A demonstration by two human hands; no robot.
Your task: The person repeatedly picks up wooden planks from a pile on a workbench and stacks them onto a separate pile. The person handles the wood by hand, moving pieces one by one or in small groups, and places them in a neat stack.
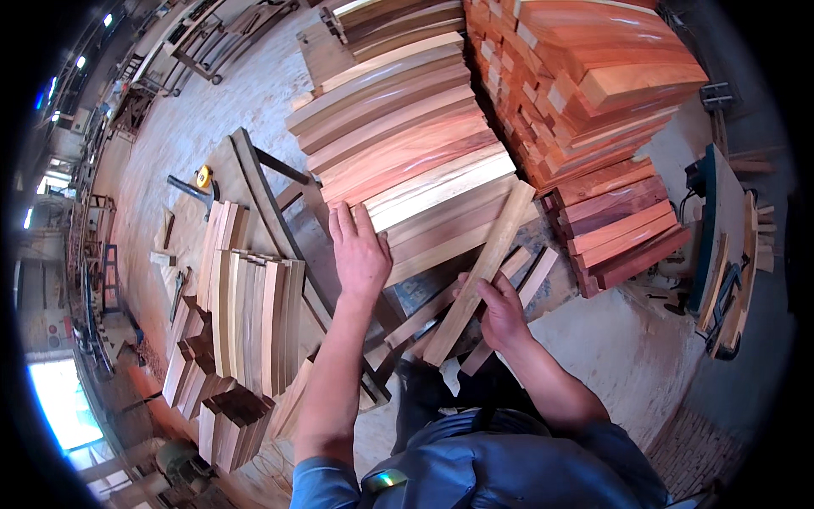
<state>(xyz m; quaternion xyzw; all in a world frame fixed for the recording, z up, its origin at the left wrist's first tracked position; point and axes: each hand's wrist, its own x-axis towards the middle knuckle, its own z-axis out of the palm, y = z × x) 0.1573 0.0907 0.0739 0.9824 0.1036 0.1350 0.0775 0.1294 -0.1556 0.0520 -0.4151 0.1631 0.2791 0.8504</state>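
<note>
My right hand (500, 310) grips a long pale wooden slat (485, 267) that leans diagonally against a stack of curved wooden boards (407, 144). Its fingers wrap the slat's lower part. My left hand (360, 250) lies flat, fingers spread, on the near edge of that same stack. Two more loose slats (526, 280) lie under the held one, beside my right hand.
A tall pile of reddish boards (593, 93) stands at the right. To the left, a row of upright curved pieces (246, 314) leans on a dark frame. A yellow tape measure (203, 176) lies on the dusty floor. A green machine (708, 229) sits at the far right.
</note>
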